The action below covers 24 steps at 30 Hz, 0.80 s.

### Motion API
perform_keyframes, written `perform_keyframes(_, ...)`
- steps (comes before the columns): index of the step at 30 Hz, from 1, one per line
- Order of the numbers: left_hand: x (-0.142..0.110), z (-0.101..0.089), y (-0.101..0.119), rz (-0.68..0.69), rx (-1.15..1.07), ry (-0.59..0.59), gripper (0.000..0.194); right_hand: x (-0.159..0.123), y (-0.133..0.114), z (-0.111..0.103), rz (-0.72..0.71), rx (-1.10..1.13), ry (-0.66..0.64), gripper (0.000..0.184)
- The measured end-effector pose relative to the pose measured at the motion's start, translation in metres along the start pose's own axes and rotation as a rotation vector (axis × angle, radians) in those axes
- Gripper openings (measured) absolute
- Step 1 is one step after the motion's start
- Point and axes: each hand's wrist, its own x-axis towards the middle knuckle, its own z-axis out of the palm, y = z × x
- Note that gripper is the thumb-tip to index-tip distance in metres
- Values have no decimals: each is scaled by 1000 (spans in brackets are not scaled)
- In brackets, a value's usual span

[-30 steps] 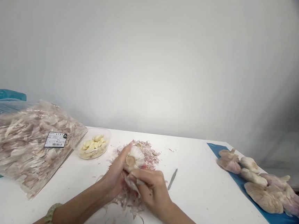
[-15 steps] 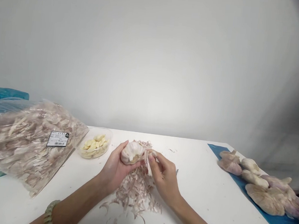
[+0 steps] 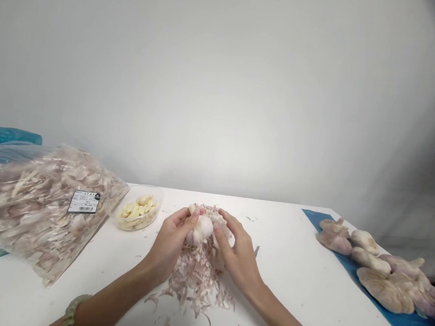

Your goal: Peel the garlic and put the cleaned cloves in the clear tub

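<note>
Over a heap of papery garlic skins (image 3: pixel 196 278), a whitish garlic bulb (image 3: pixel 201 230) is held up between both hands. My left hand (image 3: pixel 172 240) grips its left side and top, thumb pressed on the stem end. From the right, my right hand (image 3: pixel 238 248) closes thumb and fingers at the bulb's edge, where loose skin shows between them. How firmly the right fingertips grip the bulb itself is partly hidden. A beaded bracelet (image 3: pixel 72 312) circles my left wrist.
A clear tub (image 3: pixel 136 225) of peeled cloves stands left of my hands, beside a large labelled bag (image 3: pixel 46 204) full of skins. On the right, several unpeeled garlic bulbs (image 3: pixel 385 289) lie on a blue sheet (image 3: pixel 401 323). A dark pointed thing (image 3: pixel 257 251) pokes out behind my right hand.
The bulb has turned upright, its stem end now under my left thumb. My left fingers have shifted from cradling it below to gripping its top, and my right hand has closed in against it.
</note>
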Motion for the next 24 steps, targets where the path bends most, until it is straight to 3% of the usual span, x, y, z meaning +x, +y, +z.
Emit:
perform_keyframes(5,-1,0,0,196,204,19,27,-4,-15,-2,118,323,-169,47)
perform_keyframes(11,-3,0,-1,316,423,0,26,-6,-23,1,216,670,-384,54)
perform_keyframes(18,-2,-3,-4,342,480,-33,28,-6,-22,3,270,752,-373,50)
perform_keyframes(24,-1,-1,0,208,355,-68,31,-5,-20,4,313,754,-339,53)
